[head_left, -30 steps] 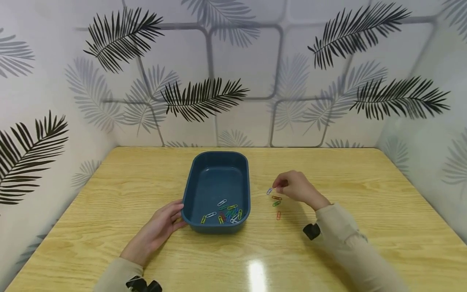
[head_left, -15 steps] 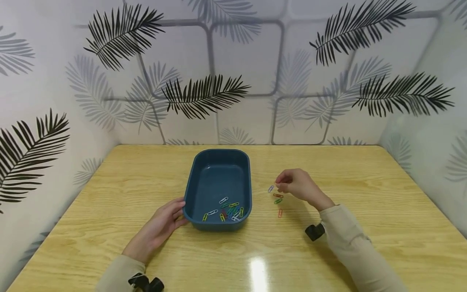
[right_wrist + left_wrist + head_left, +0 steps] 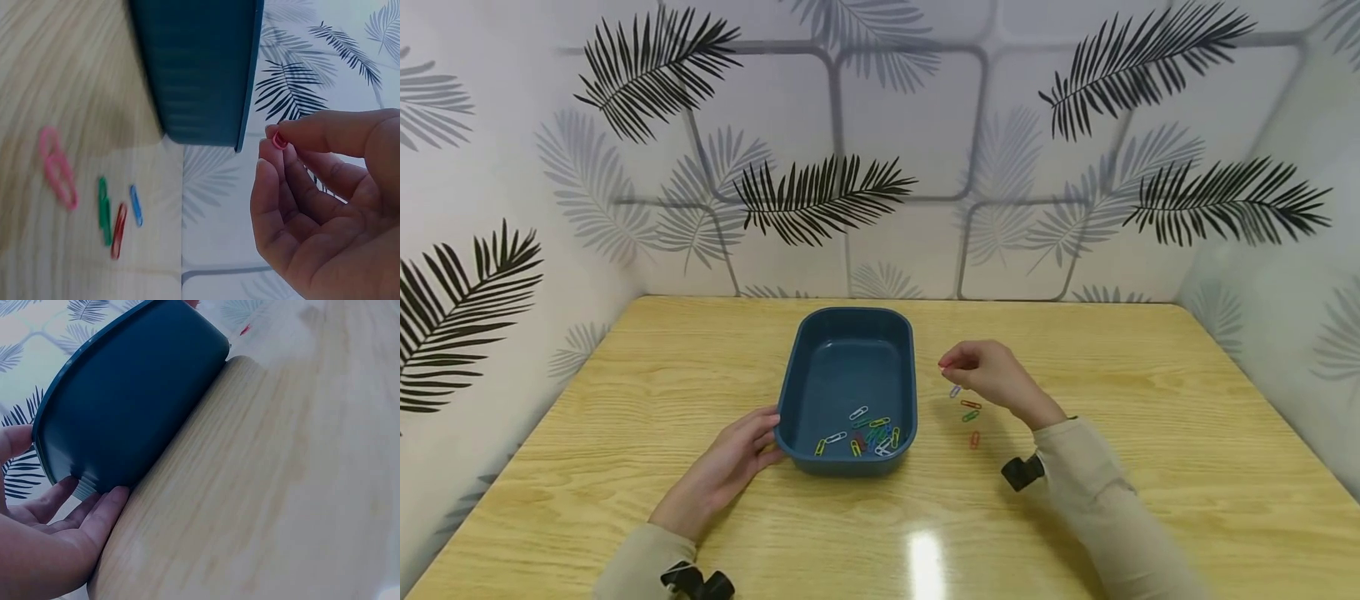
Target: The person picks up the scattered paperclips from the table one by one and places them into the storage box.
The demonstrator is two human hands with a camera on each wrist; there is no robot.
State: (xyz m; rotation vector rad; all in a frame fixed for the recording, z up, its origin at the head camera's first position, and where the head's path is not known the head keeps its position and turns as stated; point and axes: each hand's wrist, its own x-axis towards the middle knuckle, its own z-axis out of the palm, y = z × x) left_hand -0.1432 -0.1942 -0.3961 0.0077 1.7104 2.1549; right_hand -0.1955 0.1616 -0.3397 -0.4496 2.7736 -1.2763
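Note:
My right hand (image 3: 988, 373) pinches a small pink-red paper clip (image 3: 279, 141) between thumb and fingertips, right of a dark blue plastic bin (image 3: 801, 375). Most of that clip is hidden by the fingers. My left hand (image 3: 737, 458) holds the bin's near left corner, thumb at the rim and the other fingers against the outer wall. On the table near my right hand lie a blue paper clip (image 3: 955, 391), a red paper clip (image 3: 971, 404), a green paper clip (image 3: 971, 416) and a pink paper clip (image 3: 974, 440). Several mixed-colour paper clips (image 3: 880, 435) lie inside the bin's near end.
The wooden table (image 3: 700, 350) extends around the bin on every side. A pale wall covering (image 3: 895, 125) with leaf prints rises behind and beside it. Black wrist cameras sit on both sleeves, the right one (image 3: 1022, 472) above the table.
My right hand has moved left toward the bin, with the pink-red paper clip in its fingertips. My left hand and the bin hold still; the clips on the table have not moved.

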